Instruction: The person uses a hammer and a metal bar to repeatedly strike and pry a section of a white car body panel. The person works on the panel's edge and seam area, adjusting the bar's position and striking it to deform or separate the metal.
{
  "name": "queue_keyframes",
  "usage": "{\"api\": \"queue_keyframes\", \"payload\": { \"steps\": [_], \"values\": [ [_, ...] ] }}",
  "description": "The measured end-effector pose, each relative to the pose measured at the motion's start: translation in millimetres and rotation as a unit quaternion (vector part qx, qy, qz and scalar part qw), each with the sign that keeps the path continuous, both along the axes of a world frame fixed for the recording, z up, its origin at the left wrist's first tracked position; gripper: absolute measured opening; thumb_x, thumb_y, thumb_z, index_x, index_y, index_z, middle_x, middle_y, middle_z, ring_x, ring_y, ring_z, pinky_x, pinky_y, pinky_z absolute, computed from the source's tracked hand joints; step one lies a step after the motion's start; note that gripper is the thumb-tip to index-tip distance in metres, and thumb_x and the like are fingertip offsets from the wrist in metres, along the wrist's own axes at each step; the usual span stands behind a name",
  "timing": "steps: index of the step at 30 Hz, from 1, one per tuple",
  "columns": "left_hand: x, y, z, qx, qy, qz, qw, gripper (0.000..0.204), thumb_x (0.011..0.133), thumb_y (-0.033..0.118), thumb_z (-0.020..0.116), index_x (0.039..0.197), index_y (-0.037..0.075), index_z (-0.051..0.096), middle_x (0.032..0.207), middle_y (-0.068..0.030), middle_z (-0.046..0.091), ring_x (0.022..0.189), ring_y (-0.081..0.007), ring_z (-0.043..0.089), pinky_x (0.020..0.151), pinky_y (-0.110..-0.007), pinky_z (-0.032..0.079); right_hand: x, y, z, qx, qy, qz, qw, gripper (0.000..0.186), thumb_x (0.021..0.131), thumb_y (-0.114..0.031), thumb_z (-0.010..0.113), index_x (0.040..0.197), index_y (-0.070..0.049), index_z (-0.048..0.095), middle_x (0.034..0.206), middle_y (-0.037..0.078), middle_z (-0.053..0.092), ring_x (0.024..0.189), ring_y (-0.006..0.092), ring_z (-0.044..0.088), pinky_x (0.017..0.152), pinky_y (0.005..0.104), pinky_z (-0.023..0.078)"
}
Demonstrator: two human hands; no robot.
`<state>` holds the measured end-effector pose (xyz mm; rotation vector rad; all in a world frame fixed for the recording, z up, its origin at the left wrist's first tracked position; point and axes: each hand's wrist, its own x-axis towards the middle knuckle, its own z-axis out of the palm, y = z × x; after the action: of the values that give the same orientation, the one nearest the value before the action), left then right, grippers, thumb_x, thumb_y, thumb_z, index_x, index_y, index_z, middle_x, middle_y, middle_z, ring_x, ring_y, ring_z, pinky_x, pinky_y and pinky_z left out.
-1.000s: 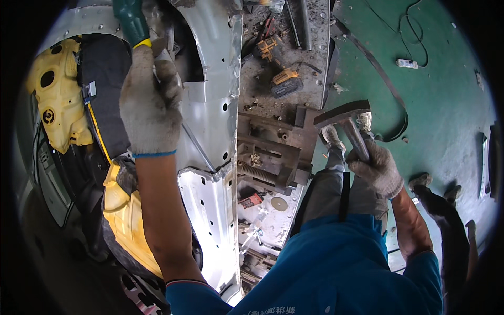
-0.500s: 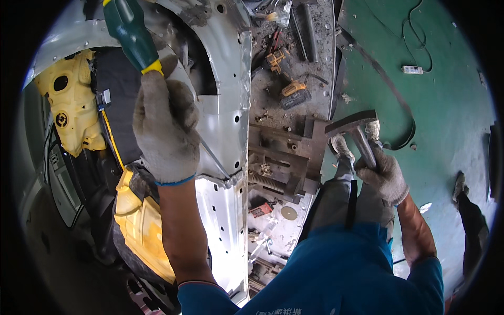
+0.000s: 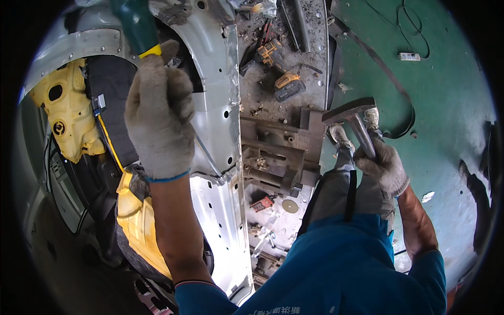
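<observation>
My left hand (image 3: 160,118), in a grey work glove, is closed around a long screwdriver. Its green and yellow handle (image 3: 137,26) rises beyond my fingers. The shaft (image 3: 207,151) comes out past the glove and slants down to a seam in the bare silver car body panel (image 3: 212,113). Whether the tip touches the metal I cannot make out exactly. My gloved right hand (image 3: 386,165) grips a hammer (image 3: 361,128) by its handle, off to the right over my legs. The hammer's dark head points away from me.
A metal bench (image 3: 315,79) beside the panel carries a yellow and black cordless drill (image 3: 278,60), a vise-like steel fixture (image 3: 281,157) and a thin disc (image 3: 290,206). Yellow moulded parts (image 3: 68,110) sit inside the body. A strap (image 3: 388,79) and a cable lie on the green floor; another person's leg (image 3: 478,199) shows at right.
The view has shifted slightly, so the panel and bench sit a little further left. Both hands keep their grips, the hammer still held away from the screwdriver. The other person's leg has moved.
</observation>
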<state>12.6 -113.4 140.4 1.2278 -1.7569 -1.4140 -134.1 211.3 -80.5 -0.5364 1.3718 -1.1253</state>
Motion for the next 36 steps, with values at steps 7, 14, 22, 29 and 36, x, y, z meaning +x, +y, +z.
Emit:
{"api": "queue_keyframes", "payload": {
  "steps": [7, 14, 22, 29, 36],
  "values": [
    [-11.5, -1.4, -12.4, 0.008, -0.026, -0.043, 0.999, 0.045, 0.110, 0.037, 0.066, 0.131, -0.004, 0.070, 0.074, 0.0015, 0.061, 0.057, -0.0034, 0.049, 0.050, -0.021, 0.033, 3.3, 2.4, -4.5, -0.007, 0.004, -0.005, 1.000, 0.024, 0.094, -0.016, 0.083, 0.106, 0.001, 0.072, 0.083, 0.005, 0.071, 0.073, 0.0118, 0.065, 0.069, 0.0306, 0.055],
    [-19.4, -5.3, -19.0, 0.035, -0.055, -0.045, 0.997, 0.041, 0.109, 0.036, 0.069, 0.126, -0.001, 0.072, 0.075, 0.0015, 0.062, 0.057, -0.0042, 0.050, 0.050, -0.022, 0.036, 0.3, 11.7, -9.6, -0.016, 0.015, -0.009, 1.000, 0.026, 0.093, -0.017, 0.084, 0.105, 0.002, 0.072, 0.082, 0.005, 0.070, 0.072, 0.0128, 0.064, 0.069, 0.0317, 0.055],
    [-25.8, -8.5, -37.8, 0.057, -0.105, -0.002, 0.993, 0.042, 0.111, 0.037, 0.065, 0.132, 0.001, 0.070, 0.080, 0.0020, 0.060, 0.059, -0.0030, 0.045, 0.049, -0.020, 0.032, -6.9, 14.5, -9.2, -0.004, 0.005, -0.015, 1.000, 0.024, 0.095, -0.017, 0.082, 0.106, 0.002, 0.071, 0.086, 0.006, 0.070, 0.077, 0.0127, 0.064, 0.072, 0.0323, 0.055],
    [-32.6, -13.4, -43.1, 0.080, -0.141, 0.015, 0.987, 0.039, 0.111, 0.035, 0.066, 0.130, 0.002, 0.071, 0.081, 0.0011, 0.061, 0.059, -0.0037, 0.045, 0.050, -0.020, 0.034, -9.9, 14.9, -12.4, 0.001, -0.019, -0.027, 0.999, 0.025, 0.096, -0.017, 0.081, 0.110, 0.002, 0.070, 0.088, 0.005, 0.071, 0.079, 0.0122, 0.064, 0.074, 0.0315, 0.055],
    [-57.5, 42.6, -16.4, -0.086, -0.154, -0.094, 0.980, 0.035, 0.111, 0.033, 0.067, 0.128, 0.002, 0.072, 0.085, -0.0005, 0.068, 0.066, -0.0037, 0.058, 0.053, -0.018, 0.042, -11.2, 25.2, -20.1, 0.013, -0.052, -0.071, 0.996, 0.012, 0.098, -0.009, 0.074, 0.105, -0.001, 0.068, 0.084, 0.001, 0.066, 0.076, 0.0092, 0.060, 0.071, 0.0283, 0.052]
  ]
}}
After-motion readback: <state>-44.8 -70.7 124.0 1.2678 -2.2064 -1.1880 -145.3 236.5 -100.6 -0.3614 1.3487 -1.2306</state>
